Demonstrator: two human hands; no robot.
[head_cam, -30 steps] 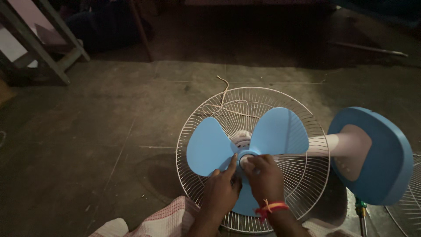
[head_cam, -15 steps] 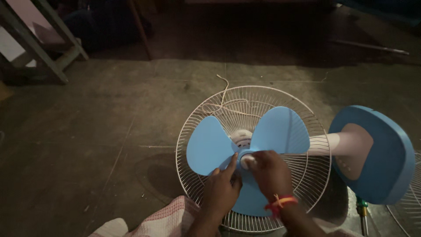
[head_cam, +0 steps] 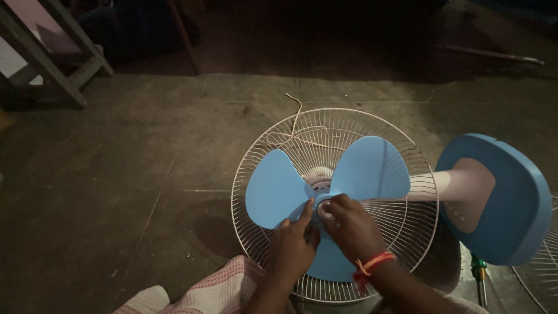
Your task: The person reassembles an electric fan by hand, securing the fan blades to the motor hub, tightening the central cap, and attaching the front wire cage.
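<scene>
A light blue three-bladed fan blade point(head_cam: 372, 168) lies in a white wire rear guard point(head_cam: 349, 125) on the floor. My right hand point(head_cam: 351, 227) pinches the small white cap point(head_cam: 323, 210) at the blade's hub. Beside it, my left hand point(head_cam: 292, 247) rests on the lower blade, its forefinger stretched toward the hub. The fan's white neck point(head_cam: 433, 185) runs right to the round blue base point(head_cam: 505, 200), which stands tipped on edge. A red and orange thread band is on my right wrist.
A thin cord point(head_cam: 296, 125) lies looped across the guard's far side. A green-handled screwdriver point(head_cam: 479, 276) lies under the base, and a second wire guard point(head_cam: 537, 273) shows at the right edge. Wooden furniture legs point(head_cam: 52, 64) stand far left. A checked cloth point(head_cam: 215, 291) covers my lap.
My right wrist has swung out to the right and partly back while the fingers stay on the hub cap. The left hand has hardly moved.
</scene>
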